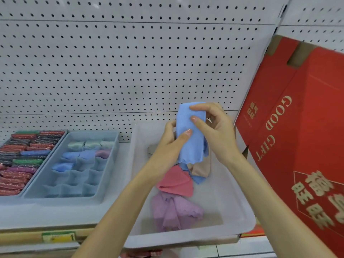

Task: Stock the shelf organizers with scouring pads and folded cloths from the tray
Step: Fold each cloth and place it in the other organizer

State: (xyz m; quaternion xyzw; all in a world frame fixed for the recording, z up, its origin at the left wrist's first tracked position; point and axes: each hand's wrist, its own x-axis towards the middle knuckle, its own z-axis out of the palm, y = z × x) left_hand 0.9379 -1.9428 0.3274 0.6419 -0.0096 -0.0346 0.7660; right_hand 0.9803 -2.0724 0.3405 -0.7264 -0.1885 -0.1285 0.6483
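- Head view: both hands hold one folded blue cloth [191,135] upright above the far part of the tray [234,205], in front of the pegboard [130,62].
- The left hand [170,146] grips the cloth's left edge. Its thumb is pressed flat on the front face and its fingers are curled behind.
- The right hand [217,133] pinches the cloth's upper right. Two fingertips lie on the front face, one above the other; the thumb is hidden behind the cloth.
- The cloth's scalloped lower edge hangs free above the tray.
- The translucent tray sits at the shelf's [55,215] right end, its near rim overhanging the front edge.
- Inside the tray, a beige cloth [202,169] lies toward the far side and a second blue one [198,179] just beside it. A pink cloth [176,183] lies in the middle and a purple cloth [175,211] toward the near rim.
- Left of the tray, a grey divided organizer [111,161] holds pale, blue and pink folded cloths in its far compartments.
- At the shelf's left end, another organizer is packed with rows of glittery scouring pads [24,157] in red, dark, green and blue.
- A red carton [301,127] leans at the shelf's right edge, beside the tray.
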